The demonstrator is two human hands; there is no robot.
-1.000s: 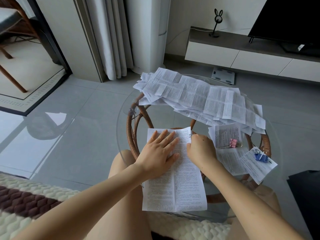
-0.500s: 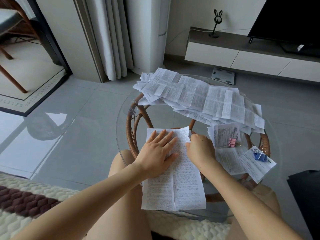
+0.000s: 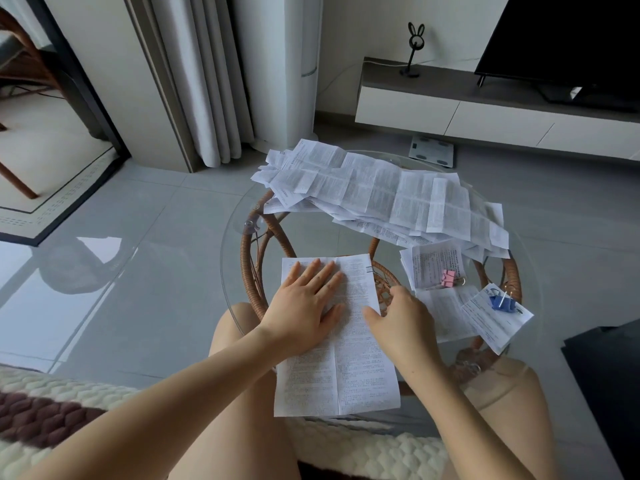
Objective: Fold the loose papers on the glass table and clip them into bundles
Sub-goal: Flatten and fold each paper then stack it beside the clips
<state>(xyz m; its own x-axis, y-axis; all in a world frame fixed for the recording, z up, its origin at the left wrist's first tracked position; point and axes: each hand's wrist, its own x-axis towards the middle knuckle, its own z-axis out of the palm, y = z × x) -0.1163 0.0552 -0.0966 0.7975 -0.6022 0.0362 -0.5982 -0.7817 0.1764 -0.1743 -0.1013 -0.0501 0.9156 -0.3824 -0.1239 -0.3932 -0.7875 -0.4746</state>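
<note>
A printed sheet [image 3: 346, 368] with a lengthwise crease lies flat on the near part of the round glass table [image 3: 235, 244]. My left hand [image 3: 304, 306] presses flat on its upper left half, fingers straight. My right hand [image 3: 398, 317] rests at the sheet's right edge, thumb on the paper, fingers loosely bent over the edge. A heap of loose printed papers [image 3: 381, 195] covers the far side. To the right lie a bundle with a pink clip [image 3: 449, 278] and a bundle with a blue clip [image 3: 501, 302].
The table has a rattan base [image 3: 256, 268] under the glass. My bare knees sit below the near rim, above a knitted cream blanket [image 3: 346, 448]. A black object [image 3: 609, 393] is at the right, a TV stand [image 3: 485, 109] and scale [image 3: 431, 150] beyond.
My right hand has slid down the sheet's right edge from its top corner toward me. The left hand has stayed pressed on the paper.
</note>
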